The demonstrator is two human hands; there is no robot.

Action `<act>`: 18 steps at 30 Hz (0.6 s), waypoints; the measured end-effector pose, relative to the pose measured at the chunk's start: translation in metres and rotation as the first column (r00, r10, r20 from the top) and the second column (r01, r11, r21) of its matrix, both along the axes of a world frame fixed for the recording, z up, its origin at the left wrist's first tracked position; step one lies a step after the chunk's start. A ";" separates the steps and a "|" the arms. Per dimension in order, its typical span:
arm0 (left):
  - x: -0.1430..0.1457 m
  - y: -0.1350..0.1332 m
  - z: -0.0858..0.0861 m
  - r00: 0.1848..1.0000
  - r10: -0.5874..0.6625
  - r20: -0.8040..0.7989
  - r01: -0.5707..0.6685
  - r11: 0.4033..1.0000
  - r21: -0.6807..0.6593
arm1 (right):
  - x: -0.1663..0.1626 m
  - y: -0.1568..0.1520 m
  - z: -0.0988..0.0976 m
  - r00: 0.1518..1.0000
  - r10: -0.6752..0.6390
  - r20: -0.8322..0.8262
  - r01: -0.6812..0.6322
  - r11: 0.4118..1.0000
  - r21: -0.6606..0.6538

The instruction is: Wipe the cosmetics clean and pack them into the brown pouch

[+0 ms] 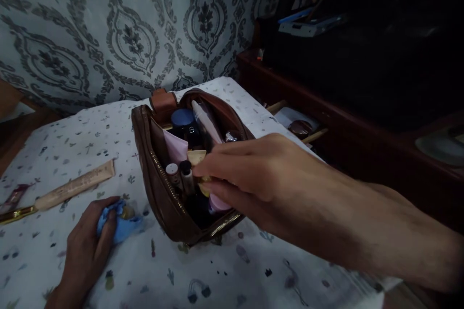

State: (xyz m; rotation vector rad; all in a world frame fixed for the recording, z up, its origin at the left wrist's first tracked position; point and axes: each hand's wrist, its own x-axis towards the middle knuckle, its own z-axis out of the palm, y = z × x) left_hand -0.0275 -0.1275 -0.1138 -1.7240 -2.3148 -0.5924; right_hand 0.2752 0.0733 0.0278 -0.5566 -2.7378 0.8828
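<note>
An open brown zip pouch (159,188) stands on a table under a white patterned cloth (72,154). Tubes, small bottles and a dark round jar (182,119) fill it. My right hand (250,176) reaches in from the right, its fingers pinched on a small pale yellowish item (197,157) at the pouch's mouth; I cannot name that item. My left hand (87,246) rests on the cloth at the lower left, closed on a crumpled blue cloth (121,224) with a small gold-coloured piece in it.
A long beige tube (74,188) with a gold cap lies left of the pouch, beside a small dark sachet (14,198). A dark wooden shelf (326,106) runs along the right, holding brushes and a round compact (300,128). Patterned wallpaper (145,34) rises behind.
</note>
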 end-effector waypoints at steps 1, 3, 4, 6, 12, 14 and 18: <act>-0.001 -0.001 0.000 1.000 0.004 0.006 -0.004 1.000 -0.016 | -0.006 0.001 0.004 0.999 0.035 0.026 -0.034 0.999 -0.024; -0.002 -0.001 -0.001 1.000 0.008 0.010 -0.007 0.999 -0.043 | -0.017 0.002 0.009 0.993 0.104 0.062 -0.100 0.993 -0.066; -0.002 -0.001 0.000 1.000 0.008 0.007 -0.008 0.999 -0.048 | -0.022 0.003 0.011 0.988 0.134 0.072 -0.128 0.988 -0.083; -0.001 -0.001 0.001 1.000 0.006 0.000 -0.006 0.999 -0.032 | -0.031 0.005 0.013 0.981 0.173 0.088 -0.162 0.980 -0.113; 0.000 0.002 0.001 0.999 -0.041 0.029 0.041 0.999 -0.010 | -0.050 0.010 0.013 0.938 0.267 0.223 -0.201 0.939 -0.278; -0.002 0.001 0.000 0.998 -0.039 0.050 0.039 0.999 -0.006 | -0.053 0.010 0.012 0.928 0.273 0.255 -0.176 0.921 -0.347; -0.002 0.001 -0.002 0.996 -0.041 0.075 0.039 0.999 0.023 | -0.059 0.008 0.010 0.940 0.255 0.227 -0.181 0.936 -0.302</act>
